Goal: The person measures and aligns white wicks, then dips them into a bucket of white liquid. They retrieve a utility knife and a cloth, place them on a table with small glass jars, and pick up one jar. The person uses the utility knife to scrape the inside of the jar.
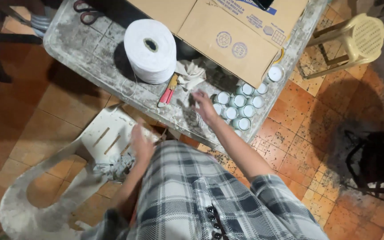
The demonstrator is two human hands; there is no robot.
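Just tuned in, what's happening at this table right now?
A person in a plaid shirt stands at a dusty grey table. The right hand reaches over the tabletop beside a cluster of small white-lidded jars, fingers spread, holding nothing that shows. The left hand rests low on a white plastic chair by some rags. A large spool of white string and cardboard boxes sit further back.

Head view, looking down the person's own body. The right arm is extending forward, up the frame, bare from the rolled plaid cuff to the wrist and nearly straight at the elbow. The right hand (203,106) is hovering palm down, fingers loosely spread and slightly blurred, gripping nothing. The left arm is bending close to the torso, forearm angled forward and to the left. The left hand (141,144) is curling, back toward the camera; its grasp cannot be made out.
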